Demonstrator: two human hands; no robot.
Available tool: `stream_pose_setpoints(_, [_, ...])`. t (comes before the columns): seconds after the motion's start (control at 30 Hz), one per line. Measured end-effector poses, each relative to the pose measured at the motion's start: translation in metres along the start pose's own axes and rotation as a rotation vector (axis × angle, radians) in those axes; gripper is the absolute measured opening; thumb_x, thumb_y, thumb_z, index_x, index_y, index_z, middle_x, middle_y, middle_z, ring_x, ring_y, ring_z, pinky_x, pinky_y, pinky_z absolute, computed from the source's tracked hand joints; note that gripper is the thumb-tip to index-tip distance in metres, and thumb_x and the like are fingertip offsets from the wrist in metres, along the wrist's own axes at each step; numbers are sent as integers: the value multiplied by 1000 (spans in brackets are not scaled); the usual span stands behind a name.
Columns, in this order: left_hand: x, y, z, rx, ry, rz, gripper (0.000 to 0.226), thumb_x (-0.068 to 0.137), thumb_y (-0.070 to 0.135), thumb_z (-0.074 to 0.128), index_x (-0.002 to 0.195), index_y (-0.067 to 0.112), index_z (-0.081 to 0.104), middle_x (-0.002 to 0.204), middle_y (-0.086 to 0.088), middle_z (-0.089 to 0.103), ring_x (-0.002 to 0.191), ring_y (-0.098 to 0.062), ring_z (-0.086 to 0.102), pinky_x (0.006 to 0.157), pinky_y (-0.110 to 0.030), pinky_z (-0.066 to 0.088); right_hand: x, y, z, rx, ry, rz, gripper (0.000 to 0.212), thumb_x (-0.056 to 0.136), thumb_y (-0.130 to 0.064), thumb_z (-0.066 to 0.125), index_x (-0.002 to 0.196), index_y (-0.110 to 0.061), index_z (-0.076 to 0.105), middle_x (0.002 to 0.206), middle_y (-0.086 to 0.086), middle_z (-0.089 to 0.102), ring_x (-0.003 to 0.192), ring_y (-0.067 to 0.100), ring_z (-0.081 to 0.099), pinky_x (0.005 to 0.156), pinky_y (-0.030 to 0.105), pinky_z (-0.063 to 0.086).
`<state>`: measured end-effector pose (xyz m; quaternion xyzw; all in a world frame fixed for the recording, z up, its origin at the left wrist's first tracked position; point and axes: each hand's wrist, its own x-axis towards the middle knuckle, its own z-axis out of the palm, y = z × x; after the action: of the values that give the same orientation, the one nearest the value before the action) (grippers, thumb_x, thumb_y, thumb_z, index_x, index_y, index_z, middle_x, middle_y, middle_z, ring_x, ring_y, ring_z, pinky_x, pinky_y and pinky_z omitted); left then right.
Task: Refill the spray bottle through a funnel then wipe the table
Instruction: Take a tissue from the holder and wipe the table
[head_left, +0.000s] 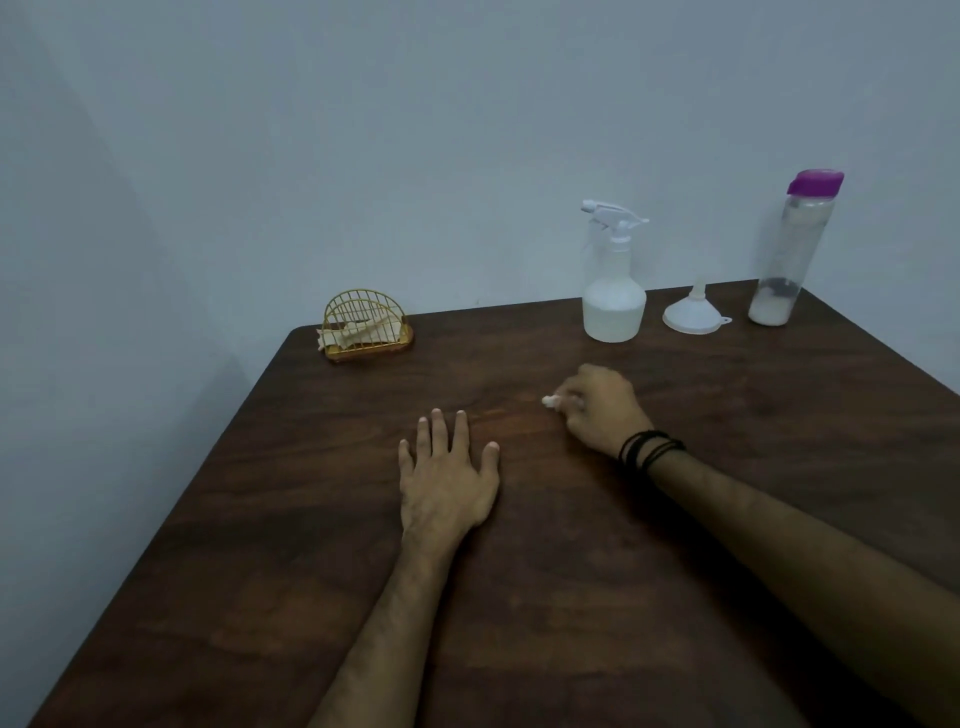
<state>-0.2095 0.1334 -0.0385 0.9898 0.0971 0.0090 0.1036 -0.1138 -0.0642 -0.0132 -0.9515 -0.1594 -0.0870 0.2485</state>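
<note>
A clear spray bottle with a white trigger head stands at the back of the dark wooden table, about a third full of clear liquid. A white funnel sits upside down just right of it. Further right stands a tall clear bottle with a purple cap and a little liquid at its bottom. My right hand lies on the table in front of the spray bottle, fingers curled round a small white wad of tissue that peeks out at its left. My left hand rests flat on the table, fingers spread.
A gold wire napkin holder with pale tissues in it stands at the table's back left corner. A plain wall runs right behind the table. The table's left edge slants toward me.
</note>
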Motion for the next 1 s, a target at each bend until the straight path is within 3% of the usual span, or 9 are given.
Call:
stream_pose_setpoints(0.17, [0, -2, -1, 19, 8, -1, 84, 95, 70, 18, 161, 20, 3, 168, -6, -4, 155, -21, -7, 124, -47, -4, -12, -51, 28, 44, -62, -255, 17, 93, -25, 62, 101, -19, 75, 99, 0, 60, 96, 16, 55, 83, 27, 43])
stream_pose_setpoints(0.37, [-4, 0, -3, -15, -10, -30, 106, 85, 84, 18, 160, 11, -2, 168, -5, -8, 154, -18, -10, 124, -45, -7, 50, -8, 5, 20, -70, -7, 16, 92, -31, 67, 96, -21, 79, 103, 0, 70, 95, 18, 64, 83, 29, 52])
stream_pose_setpoints(0.5, [0, 1, -1, -34, 1, -59, 114, 80, 90, 16, 159, 10, -2, 168, -7, -9, 154, -18, -12, 124, -44, -7, 54, -2, 11, -36, -30, 22, 17, 93, -22, 64, 102, -19, 78, 106, 2, 65, 99, 20, 61, 84, 28, 47])
stream_pose_setpoints(0.67, [0, 2, 0, -24, 29, -64, 118, 78, 91, 19, 159, 8, 0, 168, -9, -6, 154, -19, -9, 125, -44, -4, 31, -57, 39, 33, -97, -191, 19, 93, -35, 63, 100, -24, 77, 103, 0, 63, 100, 17, 59, 87, 29, 48])
stream_pose_setpoints(0.8, [-3, 0, 2, -39, 51, -53, 116, 79, 88, 26, 159, 8, 0, 168, -10, -3, 155, -20, -7, 125, -44, -3, 25, -89, 54, 81, -176, -294, 18, 93, -30, 61, 100, -22, 76, 102, -1, 64, 99, 19, 61, 86, 31, 50])
stream_pose_setpoints(1.0, [-7, 2, -4, -31, 25, -73, 122, 76, 94, 17, 159, 6, -1, 168, -9, -6, 154, -18, -11, 125, -42, -6, 70, -47, 30, 87, -99, -4, 15, 90, -20, 65, 95, -22, 79, 106, -1, 73, 100, 18, 66, 84, 25, 49])
